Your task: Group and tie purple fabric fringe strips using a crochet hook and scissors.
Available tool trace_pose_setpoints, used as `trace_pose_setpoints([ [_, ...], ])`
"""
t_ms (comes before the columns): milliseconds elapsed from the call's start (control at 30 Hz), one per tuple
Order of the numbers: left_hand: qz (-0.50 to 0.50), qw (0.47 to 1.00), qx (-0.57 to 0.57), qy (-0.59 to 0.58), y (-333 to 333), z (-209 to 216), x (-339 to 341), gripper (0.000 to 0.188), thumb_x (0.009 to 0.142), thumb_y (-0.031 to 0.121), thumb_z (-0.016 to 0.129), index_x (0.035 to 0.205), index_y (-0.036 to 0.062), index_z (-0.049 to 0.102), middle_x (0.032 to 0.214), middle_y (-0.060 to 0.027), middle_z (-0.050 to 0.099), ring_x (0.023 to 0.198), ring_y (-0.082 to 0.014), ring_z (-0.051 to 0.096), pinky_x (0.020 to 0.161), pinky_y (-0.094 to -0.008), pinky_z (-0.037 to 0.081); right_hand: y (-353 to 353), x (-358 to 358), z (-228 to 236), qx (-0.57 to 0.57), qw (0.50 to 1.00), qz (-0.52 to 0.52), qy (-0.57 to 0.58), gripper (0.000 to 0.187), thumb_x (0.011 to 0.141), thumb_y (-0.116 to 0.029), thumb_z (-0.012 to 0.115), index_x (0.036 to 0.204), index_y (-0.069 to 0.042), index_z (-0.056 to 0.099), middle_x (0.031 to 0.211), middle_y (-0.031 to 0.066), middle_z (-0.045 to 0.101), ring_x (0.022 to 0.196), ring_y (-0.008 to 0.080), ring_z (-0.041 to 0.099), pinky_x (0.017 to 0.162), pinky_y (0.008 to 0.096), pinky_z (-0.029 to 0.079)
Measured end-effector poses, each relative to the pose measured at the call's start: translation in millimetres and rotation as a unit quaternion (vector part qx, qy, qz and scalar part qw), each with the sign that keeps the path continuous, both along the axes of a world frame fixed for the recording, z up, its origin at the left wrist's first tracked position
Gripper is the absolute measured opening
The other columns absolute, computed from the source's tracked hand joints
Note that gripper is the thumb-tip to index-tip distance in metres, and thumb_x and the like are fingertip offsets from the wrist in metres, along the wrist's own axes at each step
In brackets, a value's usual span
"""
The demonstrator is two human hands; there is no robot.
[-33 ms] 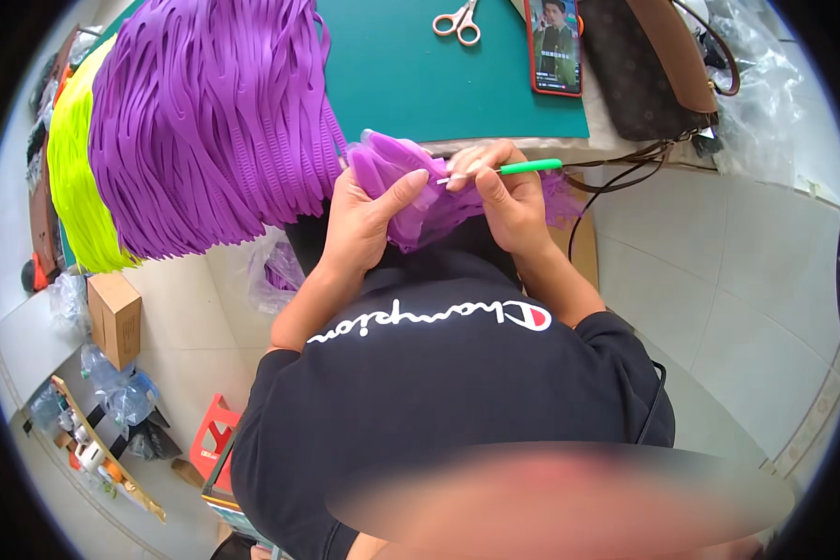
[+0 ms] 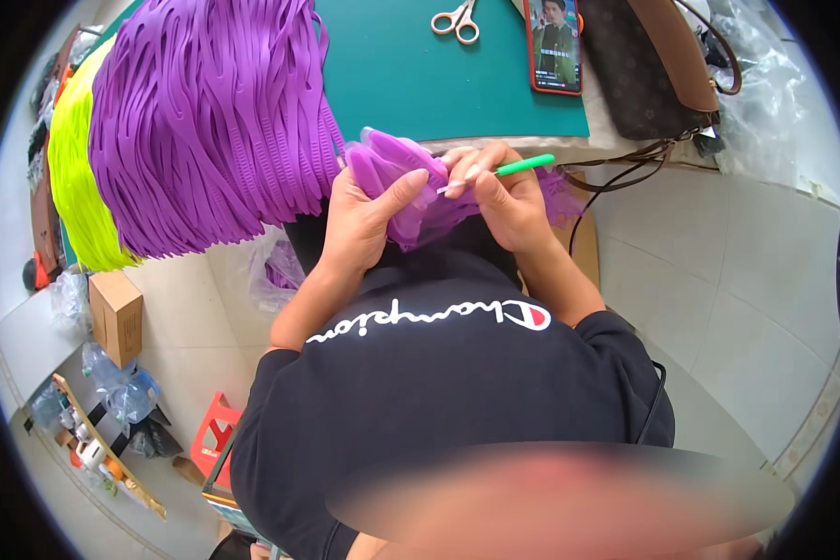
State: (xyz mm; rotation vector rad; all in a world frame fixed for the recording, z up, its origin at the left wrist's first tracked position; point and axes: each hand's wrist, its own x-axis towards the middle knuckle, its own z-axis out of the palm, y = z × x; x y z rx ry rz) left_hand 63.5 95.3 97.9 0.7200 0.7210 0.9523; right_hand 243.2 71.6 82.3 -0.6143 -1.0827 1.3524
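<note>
My left hand [image 2: 366,207] is closed round a bunch of soft, translucent purple pieces [image 2: 406,229], pinching them under the thumb. What these pieces are, I cannot make out. In my right hand [image 2: 504,196] is a slim tool with a green handle [image 2: 534,164]. Its thin, pale tip points left at the purple pieces, close to my left thumb; whether it touches them is hard to tell. Both hands are just off the near edge of the table, in front of my body. A big heap of purple rubbery straps [image 2: 215,121] hangs over the table edge beside my left hand.
Beyond the heap hang yellow-green straps [image 2: 77,177]. On the green mat [image 2: 392,79] lie scissors [image 2: 455,21] and a phone [image 2: 556,51]. A brown bag [image 2: 658,65] sits at the right, its cord-like straps drooping. A cardboard box [image 2: 115,317] and a red stool [image 2: 217,429] stand at left.
My right hand has turned the green-handled tool slightly, its handle end rising and its tip dipping. My left hand stays in place on the purple pieces.
</note>
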Motion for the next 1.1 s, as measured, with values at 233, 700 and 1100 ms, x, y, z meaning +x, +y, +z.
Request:
trace_pose_setpoints([
  [233, 0.042, 0.992, -0.117, -0.016, -1, -11, 3, 0.019, 0.093, 0.015, 0.062, 0.106, 0.0004, 0.06, 0.096, -0.0073, 0.067, 0.087, -0.0142, 0.065, 0.079, -0.0287, 0.051, 5, 14, -9, -0.051, 0.995, 0.081, 0.007, 0.013, 0.096, -0.017, 0.056, 0.095, -0.005, 0.053, 0.09, 0.0109, 0.065, 0.086, 0.0188, 0.062, 0.09, 0.0378, 0.045],
  [700, 0.047, 0.991, -0.123, 0.031, -4, -30, -6, 0.026, 0.084, 0.009, 0.072, 0.106, 0.0005, 0.061, 0.1, -0.0067, 0.066, 0.093, -0.0149, 0.063, 0.086, -0.0293, 0.049, 0, -12, -35, -0.065, 0.992, -0.091, -0.053, 0.011, 0.097, -0.009, 0.054, 0.101, 0.001, 0.053, 0.102, 0.0162, 0.063, 0.09, 0.0216, 0.065, 0.083, 0.0329, 0.053],
  [1100, 0.066, 0.99, -0.122, 0.026, -5, -31, -7, 0.022, 0.085, 0.006, 0.07, 0.105, -0.0006, 0.064, 0.098, -0.0067, 0.067, 0.09, -0.0136, 0.063, 0.082, -0.0276, 0.05, -7, -20, -45, -0.05, 0.992, -0.094, -0.074, 0.011, 0.096, -0.009, 0.054, 0.101, 0.001, 0.053, 0.103, 0.0165, 0.063, 0.094, 0.0213, 0.064, 0.086, 0.0328, 0.053],
])
